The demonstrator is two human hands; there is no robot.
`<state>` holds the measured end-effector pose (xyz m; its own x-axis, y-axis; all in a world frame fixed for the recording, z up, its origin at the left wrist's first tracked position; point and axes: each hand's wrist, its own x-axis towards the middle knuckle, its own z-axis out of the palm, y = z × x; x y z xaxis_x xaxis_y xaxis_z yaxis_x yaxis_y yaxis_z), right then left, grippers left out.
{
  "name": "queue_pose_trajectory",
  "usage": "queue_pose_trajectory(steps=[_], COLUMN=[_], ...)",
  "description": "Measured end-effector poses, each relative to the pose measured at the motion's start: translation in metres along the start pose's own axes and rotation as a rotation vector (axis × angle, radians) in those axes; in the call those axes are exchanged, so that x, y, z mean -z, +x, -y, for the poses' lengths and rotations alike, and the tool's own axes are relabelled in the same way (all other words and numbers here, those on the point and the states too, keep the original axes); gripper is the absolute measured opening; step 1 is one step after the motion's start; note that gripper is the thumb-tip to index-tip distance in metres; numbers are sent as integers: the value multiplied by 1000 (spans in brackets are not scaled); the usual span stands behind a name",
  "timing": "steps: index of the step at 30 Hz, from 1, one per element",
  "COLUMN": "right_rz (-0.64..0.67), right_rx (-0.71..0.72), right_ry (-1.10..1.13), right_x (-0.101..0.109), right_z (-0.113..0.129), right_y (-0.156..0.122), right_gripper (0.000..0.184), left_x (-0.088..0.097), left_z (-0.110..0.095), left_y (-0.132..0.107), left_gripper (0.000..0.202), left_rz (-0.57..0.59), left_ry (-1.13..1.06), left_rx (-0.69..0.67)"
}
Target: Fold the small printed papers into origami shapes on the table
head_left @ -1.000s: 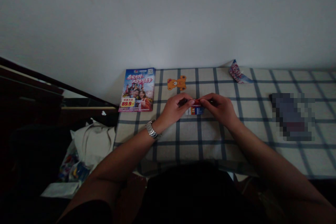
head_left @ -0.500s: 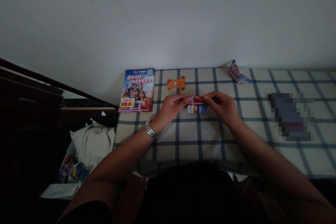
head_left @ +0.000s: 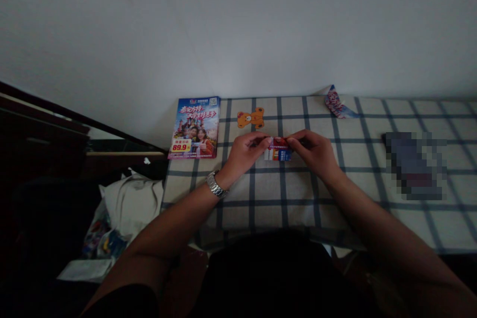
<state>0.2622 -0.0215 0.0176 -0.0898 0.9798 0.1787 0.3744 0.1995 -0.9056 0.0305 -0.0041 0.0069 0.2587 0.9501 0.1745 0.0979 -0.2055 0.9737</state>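
A small folded paper flyer (head_left: 278, 152), printed red, white and blue, is between my two hands above the checked cloth (head_left: 266, 189). My left hand (head_left: 246, 153), with a metal watch (head_left: 216, 185) on its wrist, pinches the flyer's left upper corner between thumb and fingers. At the right upper corner my right hand (head_left: 312, 150) pinches it the same way. The flyer's lower part hangs visible below the fingertips; its back is hidden from me.
A stack of flyers (head_left: 196, 126) lies at the table's back left corner, beside a bear picture (head_left: 251, 118). A folded paper piece (head_left: 337, 104) rests against the wall. To the right is a pixelated dark object (head_left: 413, 166). White bags (head_left: 130, 198) stand low at the left.
Hardly anything differs. Both hands keep their pinch on the folded flyer, which has shifted very slightly to the left along with the right fingertips.
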Motion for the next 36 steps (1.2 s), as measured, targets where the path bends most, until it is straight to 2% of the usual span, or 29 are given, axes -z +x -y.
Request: queue_pose_trajectory(steps=[5, 12, 18, 26, 36], right_rz=[14, 4, 2, 2, -2], right_rx=[33, 38, 30, 9, 15], right_ry=[-13, -30, 4, 48, -14], right_x=[-1, 1, 2, 2, 5], right_z=[0, 1, 2, 0, 1], right_y=[-2, -1, 0, 1, 4], right_gripper=[33, 35, 35, 32, 35], left_x=[-1, 0, 2, 5, 6], left_z=[-1, -4, -7, -7, -5], left_y=[0, 0, -2, 0, 2], left_gripper=[34, 36, 40, 39, 32], left_rz=[-5, 33, 44, 67, 71], left_ry=[4, -72, -38, 20, 95], left_rx=[-18, 42, 62, 20, -26])
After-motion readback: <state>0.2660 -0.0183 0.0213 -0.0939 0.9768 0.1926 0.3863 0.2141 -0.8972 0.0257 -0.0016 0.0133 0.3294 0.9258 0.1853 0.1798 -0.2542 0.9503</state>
